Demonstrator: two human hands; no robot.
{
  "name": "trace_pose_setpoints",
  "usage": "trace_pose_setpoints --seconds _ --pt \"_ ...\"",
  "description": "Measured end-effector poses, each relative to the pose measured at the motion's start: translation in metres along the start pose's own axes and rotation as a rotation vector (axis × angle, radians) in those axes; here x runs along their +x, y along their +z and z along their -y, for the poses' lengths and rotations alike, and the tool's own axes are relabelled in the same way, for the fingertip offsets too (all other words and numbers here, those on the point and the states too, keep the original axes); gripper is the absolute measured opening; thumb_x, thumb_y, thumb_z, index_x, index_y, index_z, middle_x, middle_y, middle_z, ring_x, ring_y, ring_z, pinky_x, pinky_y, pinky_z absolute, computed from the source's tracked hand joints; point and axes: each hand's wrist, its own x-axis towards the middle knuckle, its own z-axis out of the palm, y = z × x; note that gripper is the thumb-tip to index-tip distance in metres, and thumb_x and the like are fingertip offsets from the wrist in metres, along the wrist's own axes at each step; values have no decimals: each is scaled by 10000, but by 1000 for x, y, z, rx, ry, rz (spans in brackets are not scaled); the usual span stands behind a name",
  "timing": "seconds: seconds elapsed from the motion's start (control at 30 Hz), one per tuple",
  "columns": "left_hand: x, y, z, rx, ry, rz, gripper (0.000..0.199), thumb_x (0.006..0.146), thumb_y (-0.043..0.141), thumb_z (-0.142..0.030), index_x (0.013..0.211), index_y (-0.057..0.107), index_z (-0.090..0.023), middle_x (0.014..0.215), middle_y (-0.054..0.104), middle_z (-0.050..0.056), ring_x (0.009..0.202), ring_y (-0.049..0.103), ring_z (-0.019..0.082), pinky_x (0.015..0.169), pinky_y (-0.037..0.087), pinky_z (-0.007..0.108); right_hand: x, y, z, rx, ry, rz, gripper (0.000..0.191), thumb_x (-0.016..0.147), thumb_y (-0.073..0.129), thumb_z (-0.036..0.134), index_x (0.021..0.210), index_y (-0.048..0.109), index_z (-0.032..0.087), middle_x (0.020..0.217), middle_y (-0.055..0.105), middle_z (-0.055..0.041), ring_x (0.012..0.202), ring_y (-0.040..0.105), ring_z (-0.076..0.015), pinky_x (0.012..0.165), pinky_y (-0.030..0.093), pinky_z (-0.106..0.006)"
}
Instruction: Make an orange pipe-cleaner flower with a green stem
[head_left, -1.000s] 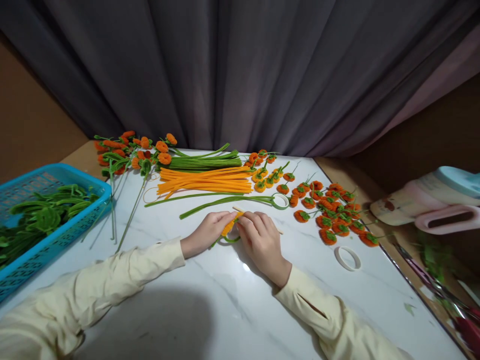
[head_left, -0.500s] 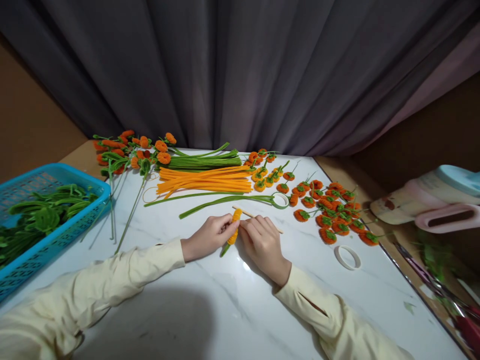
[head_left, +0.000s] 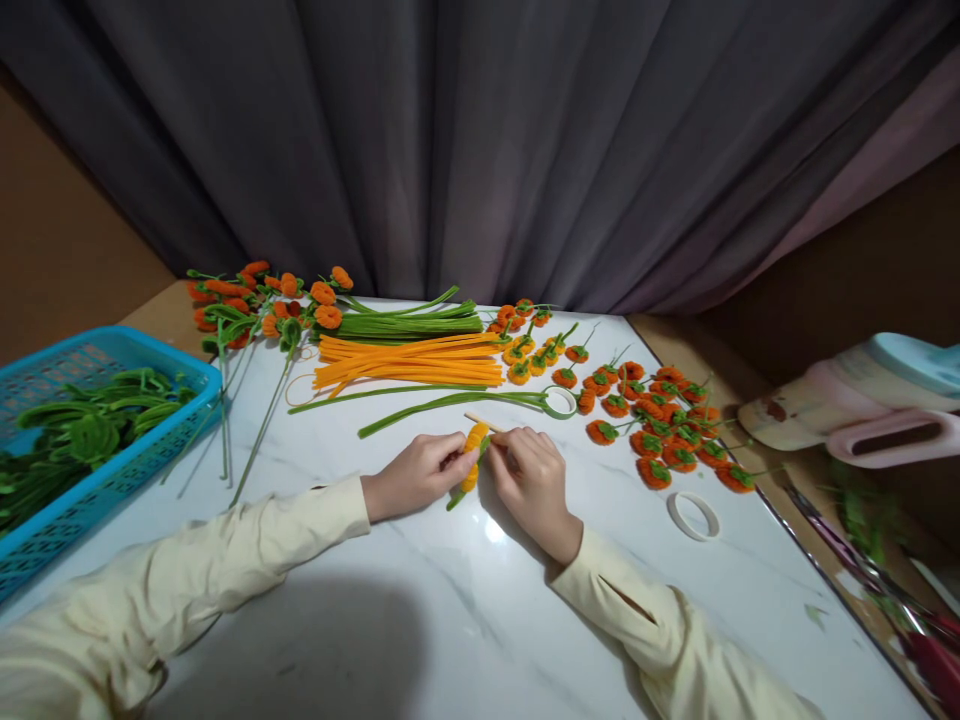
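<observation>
Between thumb and fingers, my left hand [head_left: 424,473] pinches a small yellow-orange pipe-cleaner flower [head_left: 471,478], which is coiled into plump lobes. A green pipe cleaner [head_left: 455,499] pokes out below it, and another bit of green shows along its right side. At that green bit, my right hand [head_left: 531,485] is closed in a pinch; the fingertips partly hide what they grip. A thin wooden stick [head_left: 477,419] lies just beyond, partly covered by my right hand. Bundles of orange pipe cleaners [head_left: 409,362] and green pipe cleaners [head_left: 412,322] lie farther back.
A blue basket [head_left: 214,385] of green pipe-cleaner leaves stands at left. Stemmed orange flowers [head_left: 322,293] lie at back left, several finished flower heads [head_left: 652,445] at right. A white tape roll [head_left: 694,516], a tumbler [head_left: 817,395] and scissors [head_left: 855,565] are along the right.
The flower has turned a little in my left hand, so a green piece now shows on its right side. My right fingertips have shifted slightly away to the right.
</observation>
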Motion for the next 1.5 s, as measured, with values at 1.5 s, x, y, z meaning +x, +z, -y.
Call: trace_pose_setpoints --seconds 1.5 --pt "4 -5 -3 27 -32 -70 289 846 511 -415 949 597 -159 823 602 31 675 505 121 669 423 235 1 -6 -6 -65 -136 36 229 816 456 136 592 476 180 513 490 -2 485 429 -123 510 292 -255"
